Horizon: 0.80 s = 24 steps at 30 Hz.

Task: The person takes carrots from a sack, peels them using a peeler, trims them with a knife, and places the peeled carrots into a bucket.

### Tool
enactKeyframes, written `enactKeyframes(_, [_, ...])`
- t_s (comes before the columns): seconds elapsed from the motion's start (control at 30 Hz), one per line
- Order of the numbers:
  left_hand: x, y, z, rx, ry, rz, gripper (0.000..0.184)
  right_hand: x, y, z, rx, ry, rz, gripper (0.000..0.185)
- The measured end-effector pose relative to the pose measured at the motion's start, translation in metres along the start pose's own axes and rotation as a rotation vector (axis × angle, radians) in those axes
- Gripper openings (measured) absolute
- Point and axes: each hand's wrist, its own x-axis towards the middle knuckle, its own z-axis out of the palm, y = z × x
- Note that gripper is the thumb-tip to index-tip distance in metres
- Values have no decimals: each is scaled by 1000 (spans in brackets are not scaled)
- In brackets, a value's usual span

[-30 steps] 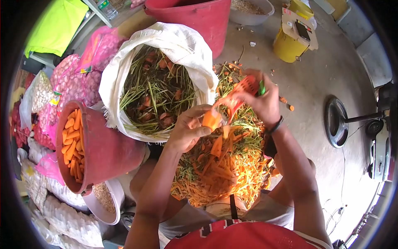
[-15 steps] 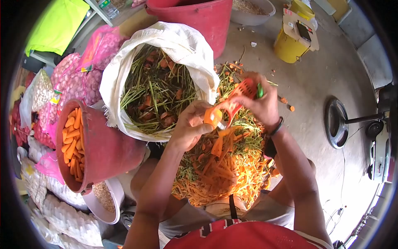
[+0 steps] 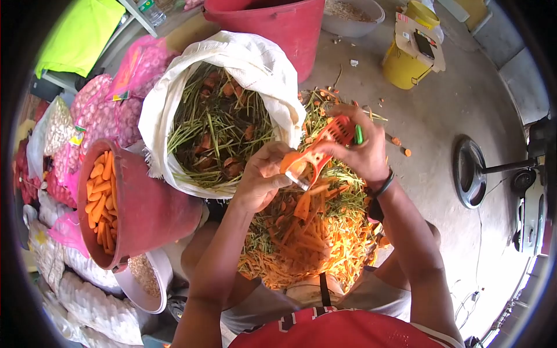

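My left hand (image 3: 259, 178) is closed round a carrot (image 3: 288, 160), which the fingers and the peeler partly cover. My right hand (image 3: 368, 152) grips an orange peeler (image 3: 336, 131) with a perforated handle. Its metal blade (image 3: 297, 180) lies across the carrot. A small green piece (image 3: 358, 134) shows between the right fingers; I cannot tell what it belongs to. Beneath both hands spreads a heap of orange carrot peelings (image 3: 313, 238) mixed with green stalks.
A white sack (image 3: 152, 124) of green stalks and carrot tops stands ahead. At left, a tilted red bucket (image 3: 156, 214) holds peeled carrots (image 3: 102, 200). Pink net bags (image 3: 98, 113) lie behind it. A yellow bucket (image 3: 403, 64) and a round black base (image 3: 469, 171) stand to the right.
The peeler blade has shifted slightly left and down over the carrot, and my right hand has moved a little left with it. My left hand keeps its hold.
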Motion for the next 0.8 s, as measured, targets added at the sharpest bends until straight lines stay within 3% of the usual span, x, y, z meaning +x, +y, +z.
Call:
enactKeyframes(0.07, [-1,-4,-7,-8,-13,-13,57,3,14,-6,-2,-6,309,64])
enactKeyframes(0.1, [-1,-4,-4,-28,-11,5,58,9,16,-7,268,56,368,65])
enactKeyframes(0.2, [2,-4,-1,-28,29,38,62,1,0,0,76,55,-35,63])
enactKeyframes(0.23, [2,-6,-3,-15,36,32,64,4,-8,0,-64,32,-278,63])
enactKeyframes(0.33, [-3,-10,-13,-33,-35,5,66,8,24,-8,-93,40,251,65])
enactKeyframes(0.37, [-1,-10,-15,-48,-78,6,66,8,36,-8,248,81,359,66])
enactKeyframes(0.47, [1,-7,-4,-42,42,22,66,-2,3,4,205,49,80,64])
enactKeyframes(0.5, [0,-5,-4,-34,25,-4,67,2,1,2,-50,41,-284,61])
enactKeyframes(0.63, [-6,-5,-10,-19,-41,-24,69,5,40,-7,-41,81,230,55])
enactKeyframes(0.73, [-11,24,-23,94,27,114,68,4,41,-10,-123,42,249,53])
enactKeyframes(0.77, [-20,49,-30,270,208,103,63,2,39,-7,-183,12,217,53])
enactKeyframes(0.8, [-29,73,-46,230,316,225,60,-2,40,-4,-244,-16,188,53])
